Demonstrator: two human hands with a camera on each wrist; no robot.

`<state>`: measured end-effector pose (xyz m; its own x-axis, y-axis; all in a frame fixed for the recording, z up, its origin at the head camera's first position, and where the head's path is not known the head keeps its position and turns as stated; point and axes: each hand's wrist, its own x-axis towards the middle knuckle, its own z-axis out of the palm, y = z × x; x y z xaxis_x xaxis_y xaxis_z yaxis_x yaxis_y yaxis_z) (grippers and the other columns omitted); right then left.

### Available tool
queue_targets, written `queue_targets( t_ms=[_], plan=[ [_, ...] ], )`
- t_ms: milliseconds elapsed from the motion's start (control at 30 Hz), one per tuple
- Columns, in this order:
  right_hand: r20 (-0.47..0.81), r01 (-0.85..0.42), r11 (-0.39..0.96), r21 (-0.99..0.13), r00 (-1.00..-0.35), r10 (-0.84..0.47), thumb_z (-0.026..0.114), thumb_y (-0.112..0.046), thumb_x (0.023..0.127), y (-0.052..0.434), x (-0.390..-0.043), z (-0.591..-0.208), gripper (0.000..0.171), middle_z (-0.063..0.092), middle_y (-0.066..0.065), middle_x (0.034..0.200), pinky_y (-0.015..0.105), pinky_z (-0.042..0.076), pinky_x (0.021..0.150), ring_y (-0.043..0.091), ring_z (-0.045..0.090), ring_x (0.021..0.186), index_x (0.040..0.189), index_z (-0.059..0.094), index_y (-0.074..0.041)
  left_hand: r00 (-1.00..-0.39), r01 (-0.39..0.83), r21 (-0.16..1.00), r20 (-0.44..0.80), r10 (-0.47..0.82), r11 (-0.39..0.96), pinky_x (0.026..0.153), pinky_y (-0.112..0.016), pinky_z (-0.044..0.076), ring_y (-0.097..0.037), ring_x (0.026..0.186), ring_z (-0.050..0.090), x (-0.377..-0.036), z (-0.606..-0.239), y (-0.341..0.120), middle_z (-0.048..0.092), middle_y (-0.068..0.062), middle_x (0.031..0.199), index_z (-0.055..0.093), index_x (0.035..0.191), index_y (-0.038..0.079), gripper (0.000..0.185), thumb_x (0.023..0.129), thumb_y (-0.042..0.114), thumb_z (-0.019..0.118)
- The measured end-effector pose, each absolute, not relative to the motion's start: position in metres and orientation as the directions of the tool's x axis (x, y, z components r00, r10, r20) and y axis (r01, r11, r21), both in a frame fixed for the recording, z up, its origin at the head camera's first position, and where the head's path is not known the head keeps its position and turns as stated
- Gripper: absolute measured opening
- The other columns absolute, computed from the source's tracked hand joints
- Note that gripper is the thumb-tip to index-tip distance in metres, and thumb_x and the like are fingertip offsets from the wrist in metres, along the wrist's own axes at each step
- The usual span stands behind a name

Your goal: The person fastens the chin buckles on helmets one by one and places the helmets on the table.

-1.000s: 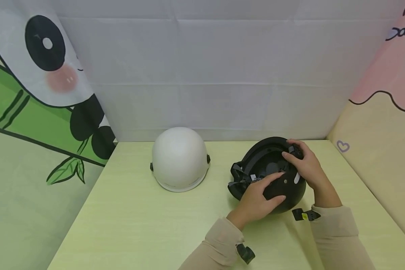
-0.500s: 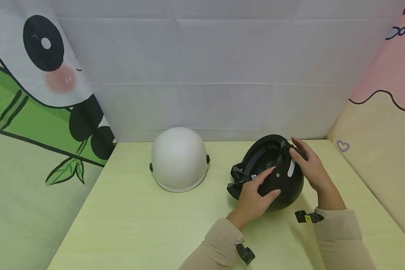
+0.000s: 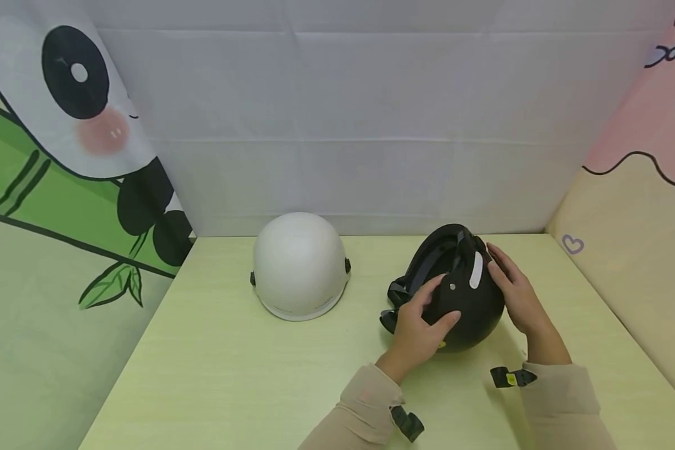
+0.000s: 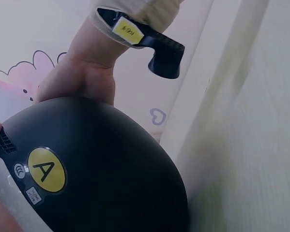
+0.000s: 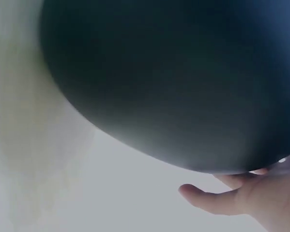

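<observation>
A black helmet (image 3: 467,306) stands tilted on its side on the pale green table (image 3: 230,375), its hollow facing back left and its straps (image 3: 396,294) hanging to the left. My left hand (image 3: 422,322) lies spread on the near left of the shell, fingers reaching toward the rim. My right hand (image 3: 517,294) presses flat against the right side. In the left wrist view the shell (image 4: 101,164) carries a yellow sticker (image 4: 46,169) marked A, with the right hand (image 4: 82,77) behind it. The right wrist view shows the dark shell (image 5: 174,77) above that hand (image 5: 236,198).
A white helmet (image 3: 299,262) sits dome up on the table to the left of the black one, a hand's width away. Cloth walls close the table on the back, left and right sides. A black clip (image 3: 512,377) hangs from the right sleeve.
The black helmet has rolled so its dome turns more toward me and its hollow faces away. My right hand left the rim and now lies flat on the shell's right side.
</observation>
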<state>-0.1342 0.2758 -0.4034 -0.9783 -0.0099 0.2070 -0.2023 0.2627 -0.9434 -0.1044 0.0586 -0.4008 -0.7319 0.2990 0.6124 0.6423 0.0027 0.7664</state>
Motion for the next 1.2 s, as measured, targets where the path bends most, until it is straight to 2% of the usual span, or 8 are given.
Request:
queue_targets(
  t_ms=[167, 400, 633, 733, 867, 967, 1100, 1200],
  plan=[
    [0.245, -0.248, 0.214, -0.945, -0.969, -0.044, 0.034, -0.027, 0.099, 0.274, -0.132, -0.412, 0.049, 0.015, 0.015, 0.147, 0.041, 0.018, 0.102, 0.025, 0.016, 0.131, 0.145, 0.020, -0.016, -0.747, 0.624, 0.781, 0.592, 0.301, 0.011, 0.082, -0.028, 0.044, -0.012, 0.101, 0.055, -0.103, -0.398, 0.056, 0.058, -0.011, 0.113, 0.043, 0.129, 0.002, 0.053, 0.081, 0.003, 0.065],
    [0.282, -0.279, 0.172, -0.945, -0.959, -0.007, 0.034, -0.027, 0.099, 0.267, -0.133, -0.416, 0.048, 0.018, 0.013, 0.146, 0.014, 0.029, 0.090, 0.020, 0.020, 0.129, 0.144, 0.023, -0.014, -0.732, 0.646, 0.758, 0.578, 0.361, 0.095, 0.088, -0.029, 0.040, -0.012, 0.108, 0.048, -0.115, -0.416, 0.056, 0.047, -0.005, 0.125, 0.029, 0.139, 0.015, 0.062, 0.086, 0.017, 0.061],
    [0.272, -0.261, 0.169, -0.951, -0.961, 0.049, 0.035, -0.028, 0.099, 0.262, -0.134, -0.417, 0.049, 0.019, 0.012, 0.146, 0.040, 0.018, 0.102, 0.021, 0.020, 0.130, 0.144, 0.024, -0.013, -0.670, 0.741, 0.586, 0.616, 0.414, 0.328, 0.080, -0.027, 0.042, -0.014, 0.101, 0.042, -0.125, -0.422, 0.057, 0.029, -0.006, 0.128, 0.035, 0.138, 0.030, 0.057, 0.087, 0.032, 0.058],
    [0.276, -0.263, 0.170, -0.950, -0.959, 0.057, 0.034, -0.029, 0.099, 0.260, -0.134, -0.417, 0.049, 0.020, 0.012, 0.146, 0.029, 0.023, 0.100, 0.020, 0.021, 0.129, 0.144, 0.024, -0.011, -0.623, 0.779, 0.472, 0.661, 0.419, 0.412, 0.079, -0.026, 0.042, -0.016, 0.102, 0.040, -0.126, -0.418, 0.058, 0.025, -0.009, 0.134, 0.041, 0.135, 0.028, 0.057, 0.083, 0.039, 0.061],
    [0.274, -0.260, 0.174, -0.950, -0.960, 0.061, 0.034, -0.030, 0.099, 0.257, -0.134, -0.416, 0.049, 0.022, 0.012, 0.145, 0.016, 0.030, 0.090, 0.019, 0.024, 0.128, 0.144, 0.025, -0.012, -0.542, 0.809, 0.306, 0.719, 0.435, 0.503, 0.092, -0.032, 0.034, -0.020, 0.116, 0.035, -0.130, -0.413, 0.059, 0.023, -0.009, 0.139, 0.051, 0.128, 0.023, 0.058, 0.077, 0.048, 0.066],
    [0.264, -0.250, 0.179, -0.952, -0.962, 0.061, 0.034, -0.032, 0.099, 0.256, -0.134, -0.415, 0.049, 0.021, 0.012, 0.145, 0.025, 0.027, 0.096, 0.021, 0.023, 0.128, 0.144, 0.025, -0.015, -0.492, 0.807, 0.195, 0.744, 0.452, 0.558, 0.097, -0.041, 0.027, -0.026, 0.125, 0.026, -0.131, -0.409, 0.060, 0.022, -0.007, 0.141, 0.055, 0.124, 0.022, 0.060, 0.074, 0.053, 0.066],
    [0.243, -0.228, 0.181, -0.957, -0.968, 0.062, 0.033, -0.034, 0.099, 0.255, -0.134, -0.414, 0.049, 0.019, 0.012, 0.146, 0.045, 0.019, 0.101, 0.024, 0.020, 0.129, 0.144, 0.024, -0.019, -0.444, 0.783, 0.059, 0.750, 0.490, 0.620, 0.094, -0.047, 0.028, -0.032, 0.129, 0.020, -0.128, -0.406, 0.063, 0.020, -0.006, 0.144, 0.056, 0.124, 0.023, 0.062, 0.073, 0.059, 0.063],
    [0.237, -0.223, 0.175, -0.959, -0.970, 0.062, 0.033, -0.034, 0.098, 0.254, -0.134, -0.414, 0.049, 0.017, 0.013, 0.147, 0.051, 0.015, 0.101, 0.027, 0.018, 0.130, 0.145, 0.023, -0.020, -0.430, 0.771, -0.011, 0.729, 0.533, 0.637, 0.094, -0.049, 0.026, -0.033, 0.130, 0.017, -0.125, -0.404, 0.065, 0.019, -0.005, 0.145, 0.055, 0.125, 0.023, 0.063, 0.074, 0.060, 0.060]
  ],
)
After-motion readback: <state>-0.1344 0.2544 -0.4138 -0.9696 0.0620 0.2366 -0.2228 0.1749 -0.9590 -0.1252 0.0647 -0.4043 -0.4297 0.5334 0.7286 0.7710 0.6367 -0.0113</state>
